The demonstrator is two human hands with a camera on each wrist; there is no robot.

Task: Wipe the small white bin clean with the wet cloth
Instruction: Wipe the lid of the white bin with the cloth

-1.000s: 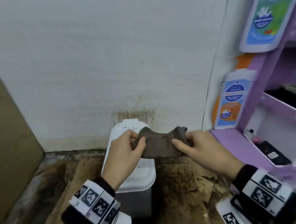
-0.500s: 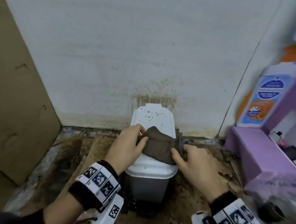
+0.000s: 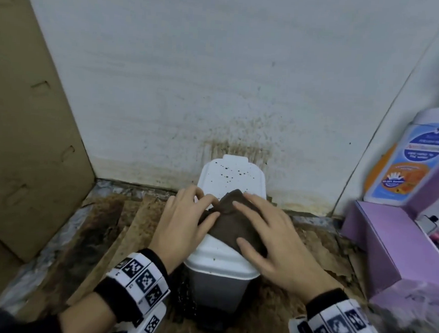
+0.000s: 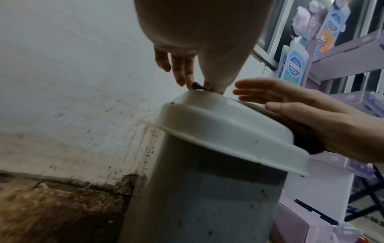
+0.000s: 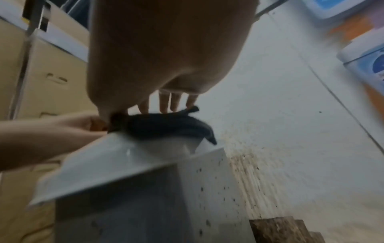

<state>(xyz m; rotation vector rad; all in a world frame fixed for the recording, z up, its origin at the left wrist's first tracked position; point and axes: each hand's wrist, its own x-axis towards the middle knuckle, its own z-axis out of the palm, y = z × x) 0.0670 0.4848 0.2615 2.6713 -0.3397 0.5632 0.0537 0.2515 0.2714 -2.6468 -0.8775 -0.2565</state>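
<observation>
The small white bin [image 3: 228, 177] stands against the wall, its lid speckled with brown spots; it also shows in the wrist views [image 4: 228, 131] [image 5: 124, 157]. A dark brown wet cloth [image 3: 229, 227] lies on the front part of the lid. My right hand [image 3: 260, 229] lies flat on the cloth [image 5: 166, 126] with straight, spread fingers. My left hand [image 3: 207, 209] is at the cloth's left edge and pinches a corner of it [image 4: 196, 85] between thumb and fingertip. The lid's far half is bare.
A tall cardboard box [image 3: 29, 127] leans at the left. A purple shelf unit [image 3: 395, 243] with a blue and orange pouch [image 3: 408, 158] stands close on the right. The wall [image 3: 235, 146] behind the bin is splashed brown; soggy cardboard [image 3: 131, 225] covers the floor.
The cloth, held stretched between both hands above the bin, now lies on the lid. My right hand has let go of its pinch and flattened on top of it.
</observation>
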